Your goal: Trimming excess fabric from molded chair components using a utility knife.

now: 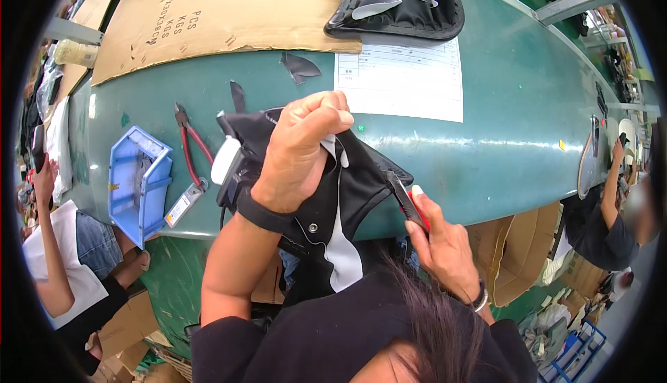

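Note:
My left hand (306, 140) is clenched on a black leather-like cover (361, 168) with pale backing, pulling part of it up. A small metal eyelet shows near its lower part. In my right hand (448, 251) is a cutter knife (405, 199) with a dark body and some red on it. The tip of this knife meets the right edge of the black cover. Just left of the cover, a white rounded part (225, 161) sits beside a dark piece that my left wrist partly hides.
Red-handled cutting pliers (186, 140) and a blue plastic bin (140, 202) lie on the green table to the left. Black scraps (301, 68), a cardboard sheet (229, 15), a printed paper (410, 88) and a second black cover (396, 8) lie further back. People work at both sides.

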`<state>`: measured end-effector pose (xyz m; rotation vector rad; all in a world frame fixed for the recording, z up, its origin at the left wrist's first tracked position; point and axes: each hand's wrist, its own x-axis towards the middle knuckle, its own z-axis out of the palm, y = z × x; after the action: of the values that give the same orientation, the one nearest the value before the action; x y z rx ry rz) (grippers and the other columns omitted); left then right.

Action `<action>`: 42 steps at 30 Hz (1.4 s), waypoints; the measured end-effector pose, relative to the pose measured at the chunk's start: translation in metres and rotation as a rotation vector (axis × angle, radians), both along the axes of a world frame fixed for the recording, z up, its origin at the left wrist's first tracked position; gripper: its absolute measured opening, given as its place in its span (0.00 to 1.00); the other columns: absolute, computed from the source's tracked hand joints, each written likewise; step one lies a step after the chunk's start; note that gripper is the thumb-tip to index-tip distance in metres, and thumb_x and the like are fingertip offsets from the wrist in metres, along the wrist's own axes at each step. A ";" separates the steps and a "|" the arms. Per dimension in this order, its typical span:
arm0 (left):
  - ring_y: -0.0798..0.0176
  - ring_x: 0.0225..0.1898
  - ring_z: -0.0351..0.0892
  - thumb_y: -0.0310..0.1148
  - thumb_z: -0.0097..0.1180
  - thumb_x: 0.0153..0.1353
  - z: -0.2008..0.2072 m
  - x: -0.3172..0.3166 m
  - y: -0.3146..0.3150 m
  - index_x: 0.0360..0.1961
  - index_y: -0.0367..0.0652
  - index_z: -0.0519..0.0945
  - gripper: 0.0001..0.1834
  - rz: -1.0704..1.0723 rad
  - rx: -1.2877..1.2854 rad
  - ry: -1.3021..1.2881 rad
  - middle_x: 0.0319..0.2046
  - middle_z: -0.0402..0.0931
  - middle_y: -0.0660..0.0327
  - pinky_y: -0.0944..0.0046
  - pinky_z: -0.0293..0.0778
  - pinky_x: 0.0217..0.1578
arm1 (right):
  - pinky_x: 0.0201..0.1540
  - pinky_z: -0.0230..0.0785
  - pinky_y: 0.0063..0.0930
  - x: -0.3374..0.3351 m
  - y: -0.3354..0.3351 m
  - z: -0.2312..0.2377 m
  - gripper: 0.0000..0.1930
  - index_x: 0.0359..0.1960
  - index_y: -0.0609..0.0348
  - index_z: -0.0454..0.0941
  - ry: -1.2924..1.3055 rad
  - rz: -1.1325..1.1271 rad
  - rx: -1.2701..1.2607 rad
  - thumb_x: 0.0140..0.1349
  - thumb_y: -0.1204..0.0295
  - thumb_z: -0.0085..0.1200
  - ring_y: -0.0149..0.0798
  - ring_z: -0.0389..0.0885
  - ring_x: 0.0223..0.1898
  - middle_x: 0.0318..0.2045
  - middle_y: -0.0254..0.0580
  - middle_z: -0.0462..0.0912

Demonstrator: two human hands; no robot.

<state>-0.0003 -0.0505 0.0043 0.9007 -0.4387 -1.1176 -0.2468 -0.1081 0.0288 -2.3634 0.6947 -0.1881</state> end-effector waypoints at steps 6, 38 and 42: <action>0.66 0.28 0.73 0.29 0.56 0.54 0.025 0.000 -0.007 0.24 0.39 0.70 0.08 -0.137 0.165 -0.515 0.26 0.71 0.65 0.67 0.66 0.32 | 0.24 0.67 0.47 0.014 -0.008 0.004 0.25 0.62 0.51 0.68 0.047 -0.051 -0.025 0.62 0.73 0.55 0.57 0.78 0.23 0.25 0.50 0.81; 0.55 0.48 0.81 0.22 0.56 0.51 0.065 0.011 0.085 0.18 0.37 0.74 0.07 0.157 0.164 -0.766 0.36 0.81 0.58 0.59 0.75 0.42 | 0.18 0.60 0.37 0.021 -0.065 0.048 0.27 0.62 0.31 0.70 0.418 0.546 -0.211 0.59 0.69 0.55 0.45 0.74 0.16 0.17 0.38 0.70; 0.62 0.25 0.76 0.30 0.60 0.53 0.051 -0.032 0.070 0.18 0.39 0.75 0.11 -0.128 0.430 -1.169 0.31 0.79 0.57 0.61 0.70 0.27 | 0.16 0.61 0.34 0.025 -0.052 0.053 0.28 0.60 0.31 0.73 0.355 0.597 -0.423 0.55 0.72 0.57 0.41 0.72 0.14 0.16 0.38 0.66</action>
<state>-0.0325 0.0191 0.0555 1.9102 -1.2407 -0.6965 -0.2222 -0.1606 0.0819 -2.9311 0.0702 0.3892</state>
